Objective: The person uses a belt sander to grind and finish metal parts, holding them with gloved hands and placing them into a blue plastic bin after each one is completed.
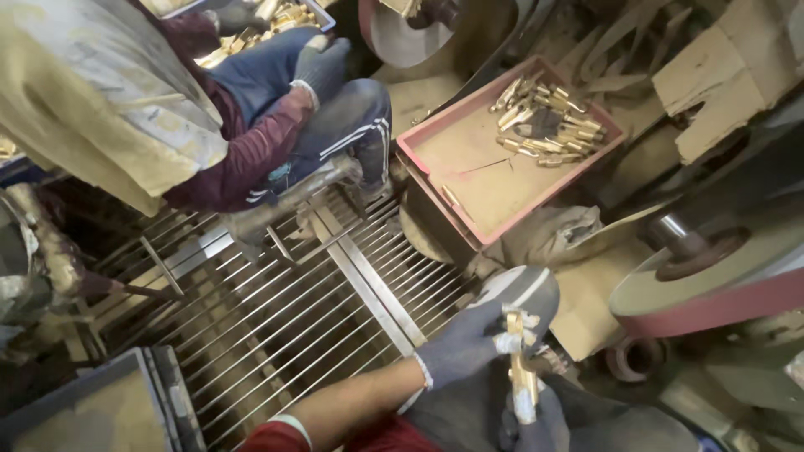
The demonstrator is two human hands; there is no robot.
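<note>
Now I keep my left hand (473,339) clamped on the brass piece (523,372), near right, beside the polishing wheel (712,289); my right hand (528,427), mostly hidden, seems closed around its lower end. Steady it with both hands.

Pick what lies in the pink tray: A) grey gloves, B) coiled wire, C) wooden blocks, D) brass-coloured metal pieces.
D: the pink tray holds a heap of brass-coloured metal pieces in its far corner, like the brass piece held by the gloved left hand.
</note>
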